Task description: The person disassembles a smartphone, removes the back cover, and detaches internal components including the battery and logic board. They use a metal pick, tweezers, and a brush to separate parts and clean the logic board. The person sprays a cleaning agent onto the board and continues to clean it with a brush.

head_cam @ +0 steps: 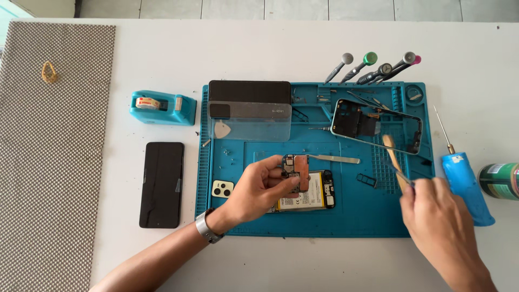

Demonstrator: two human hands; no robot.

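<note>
Fingertips [285, 172] of the left hand [258, 189] are pinching a small circuit board [296, 168] by its left edge, lifting it just above the opened phone body [305, 197] lying on the blue repair mat [324, 221]. Fingers of the right hand [440, 221] are closing around a bamboo-handled brush [393, 157], its bristled tip pointing up toward the empty phone frame [376, 125] near the mat's upper right. Between both hands the mat is showing open blue surface, with only a metal spudger [335, 159] and a small SIM tray [366, 180] lying there. A dark phone panel [161, 184] is lying off the mat's left edge, below a blue tape dispenser [162, 108]. A blue tube [465, 186] is sitting just beside the right hand.
</note>
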